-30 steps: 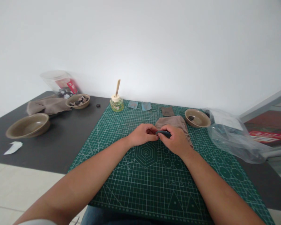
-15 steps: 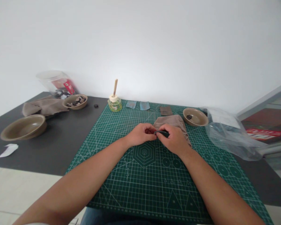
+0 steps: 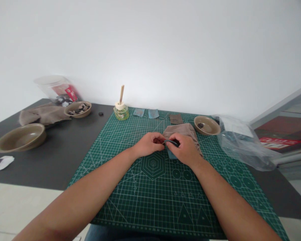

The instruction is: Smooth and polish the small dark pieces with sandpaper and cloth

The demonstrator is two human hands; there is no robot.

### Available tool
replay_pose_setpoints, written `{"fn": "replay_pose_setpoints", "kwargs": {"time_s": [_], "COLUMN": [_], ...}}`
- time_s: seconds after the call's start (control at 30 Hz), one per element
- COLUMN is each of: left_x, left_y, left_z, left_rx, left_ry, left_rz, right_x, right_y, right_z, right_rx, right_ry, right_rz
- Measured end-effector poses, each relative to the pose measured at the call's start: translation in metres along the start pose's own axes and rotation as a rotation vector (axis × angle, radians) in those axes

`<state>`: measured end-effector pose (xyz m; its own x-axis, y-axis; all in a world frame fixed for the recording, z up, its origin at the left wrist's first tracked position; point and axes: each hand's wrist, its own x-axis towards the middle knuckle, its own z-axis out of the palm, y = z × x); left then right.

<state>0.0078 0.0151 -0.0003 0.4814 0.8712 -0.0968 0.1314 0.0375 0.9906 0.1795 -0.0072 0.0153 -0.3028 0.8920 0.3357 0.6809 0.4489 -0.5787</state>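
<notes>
In the head view, my right hand (image 3: 187,149) is closed around a thin bent sheet (image 3: 172,142) that looks like sandpaper, dark on one face. A blue flap (image 3: 171,154) shows under the fingers. My left hand (image 3: 150,144) meets it from the left, thumb and fingers pinched at the sheet's near end; whatever lies between these fingertips is too small to make out. Just behind the right hand lies a folded brown cloth (image 3: 182,130) on the green cutting mat (image 3: 150,201).
Two blue squares (image 3: 153,113) and a brown square (image 3: 176,118) lie along the back, near a reed diffuser (image 3: 121,112). At right stand a bowl with dark lumps (image 3: 207,126) and a plastic bag (image 3: 243,144). Bowls (image 3: 20,137), a cloth (image 3: 43,114) and a clear tub (image 3: 56,88) occupy the left.
The sheet in my hands has turned, and its blue face now shows below my right fingers. Both hands stay close together in nearly the same place; the view has shifted slightly.
</notes>
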Motion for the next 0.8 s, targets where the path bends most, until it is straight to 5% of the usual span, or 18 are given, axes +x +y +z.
{"fn": "replay_pose_setpoints", "kwargs": {"time_s": [0.8], "left_x": [-0.0017], "left_y": [0.0059], "left_z": [0.0014], "left_rx": [-0.124], "left_ry": [0.032], "left_rz": [-0.005], "right_x": [-0.0001], "right_y": [-0.001], "right_z": [-0.0009], "right_rx": [0.041], "right_ry": [-0.004], "right_rz": [0.016]}}
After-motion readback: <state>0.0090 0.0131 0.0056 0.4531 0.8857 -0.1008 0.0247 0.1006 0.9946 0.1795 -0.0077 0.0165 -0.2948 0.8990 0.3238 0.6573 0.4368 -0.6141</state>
